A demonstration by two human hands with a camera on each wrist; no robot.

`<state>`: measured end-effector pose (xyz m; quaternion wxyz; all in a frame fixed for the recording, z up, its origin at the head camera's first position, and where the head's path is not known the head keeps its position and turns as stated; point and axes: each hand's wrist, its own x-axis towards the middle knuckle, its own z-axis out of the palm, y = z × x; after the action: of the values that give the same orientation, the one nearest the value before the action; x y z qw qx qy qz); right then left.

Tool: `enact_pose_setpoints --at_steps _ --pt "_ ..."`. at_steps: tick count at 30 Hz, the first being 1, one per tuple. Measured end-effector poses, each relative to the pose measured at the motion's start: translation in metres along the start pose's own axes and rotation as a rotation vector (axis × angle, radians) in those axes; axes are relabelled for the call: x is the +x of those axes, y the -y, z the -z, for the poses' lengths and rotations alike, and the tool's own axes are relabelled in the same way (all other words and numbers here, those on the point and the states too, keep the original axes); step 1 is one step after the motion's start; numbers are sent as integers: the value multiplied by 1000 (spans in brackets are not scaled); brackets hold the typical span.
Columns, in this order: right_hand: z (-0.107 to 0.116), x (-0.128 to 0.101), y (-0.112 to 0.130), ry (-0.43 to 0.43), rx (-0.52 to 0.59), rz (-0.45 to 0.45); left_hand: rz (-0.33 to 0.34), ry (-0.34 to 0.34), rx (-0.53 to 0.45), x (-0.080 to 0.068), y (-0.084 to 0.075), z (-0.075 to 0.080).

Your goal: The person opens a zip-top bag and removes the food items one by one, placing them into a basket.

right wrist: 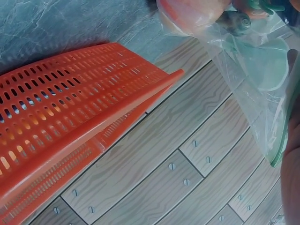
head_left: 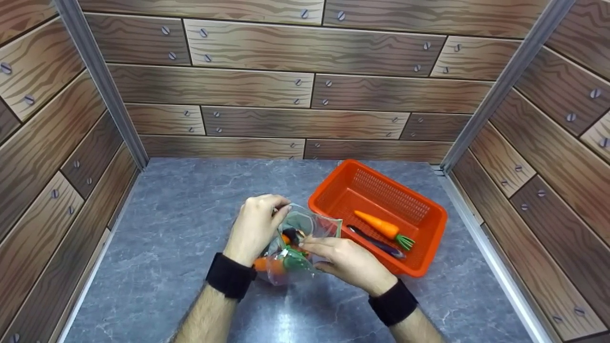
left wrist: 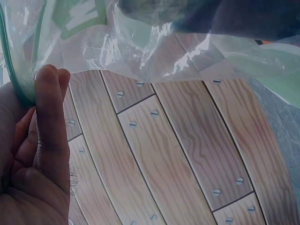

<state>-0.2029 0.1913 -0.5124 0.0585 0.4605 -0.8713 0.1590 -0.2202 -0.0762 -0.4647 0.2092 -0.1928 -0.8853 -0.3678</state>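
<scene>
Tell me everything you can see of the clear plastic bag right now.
The clear plastic bag is thin, crinkled film with a green zip strip along its mouth. It sits on the grey tabletop beside the orange basket, mouth open. The left hand and right hand each pinch its rim. Orange, green and dark items show inside.

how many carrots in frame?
2 certain. One carrot lies in the orange basket beside a dark vegetable. Another orange one sits in the clear bag both hands hold; the bag may hide more.
</scene>
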Motion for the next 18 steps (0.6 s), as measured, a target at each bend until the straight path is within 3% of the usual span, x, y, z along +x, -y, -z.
enact_pose_setpoints --at_steps 11,18 --pt "-6 3 1 -62 -93 139 -5 6 -10 0 0 -2" --pt "-8 3 2 -67 -29 178 0 7 -11 -1 0 -2"
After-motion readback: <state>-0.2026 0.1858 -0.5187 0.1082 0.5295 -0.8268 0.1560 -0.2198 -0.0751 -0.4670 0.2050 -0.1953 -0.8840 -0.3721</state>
